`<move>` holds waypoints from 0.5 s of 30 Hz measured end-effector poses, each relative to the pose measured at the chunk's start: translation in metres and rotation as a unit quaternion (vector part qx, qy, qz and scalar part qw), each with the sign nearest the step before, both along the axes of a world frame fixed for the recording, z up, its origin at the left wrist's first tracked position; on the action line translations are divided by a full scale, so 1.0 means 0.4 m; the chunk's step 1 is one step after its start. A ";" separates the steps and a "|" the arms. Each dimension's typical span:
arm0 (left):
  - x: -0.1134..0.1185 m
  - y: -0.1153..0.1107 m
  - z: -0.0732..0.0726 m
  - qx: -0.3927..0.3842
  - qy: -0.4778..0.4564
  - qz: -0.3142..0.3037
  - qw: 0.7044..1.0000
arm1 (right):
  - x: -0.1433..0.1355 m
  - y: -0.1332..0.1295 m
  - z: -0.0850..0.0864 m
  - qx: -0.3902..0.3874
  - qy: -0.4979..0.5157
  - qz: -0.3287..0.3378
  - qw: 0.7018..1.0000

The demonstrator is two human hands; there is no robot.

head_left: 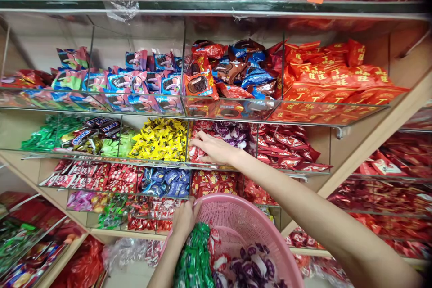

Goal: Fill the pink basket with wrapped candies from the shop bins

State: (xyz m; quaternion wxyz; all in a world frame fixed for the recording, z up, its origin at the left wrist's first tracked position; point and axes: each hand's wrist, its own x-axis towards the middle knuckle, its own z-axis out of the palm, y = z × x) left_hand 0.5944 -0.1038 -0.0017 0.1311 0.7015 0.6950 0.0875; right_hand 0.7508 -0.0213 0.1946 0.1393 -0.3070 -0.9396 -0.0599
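Observation:
My left hand (184,217) is closed over the rim of a pink plastic basket (232,211). Inside the basket lie green-wrapped candies (195,258), some red-and-white ones (221,262) and purple-and-white ones (254,267). My right hand (212,147) reaches into a shelf compartment of red-and-white candies (199,128) and purple-wrapped candies (232,132). Its fingers bend down among the red-and-white wrappers, and the fingertips are partly hidden, so I cannot see whether they grip a candy.
Yellow candies (162,139) fill the compartment left of my right hand; red packets (286,148) lie to its right. Clear dividers and a glass front edge (101,158) border the compartments. Above sit orange-red packets (330,76). Blue candies (165,183) lie below.

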 end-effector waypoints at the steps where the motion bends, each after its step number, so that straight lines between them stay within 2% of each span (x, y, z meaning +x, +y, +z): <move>1: 0.000 0.000 0.000 0.002 0.002 0.000 1.000 | -0.001 -0.003 0.000 0.012 -0.004 0.002 1.000; 8: 0.000 -0.002 0.000 0.006 0.007 0.006 1.000 | 0.000 -0.008 -0.002 0.051 -0.038 0.032 0.997; 15: 0.001 -0.005 0.007 0.005 0.003 -0.003 1.000 | 0.007 -0.007 0.002 0.064 -0.047 0.022 0.997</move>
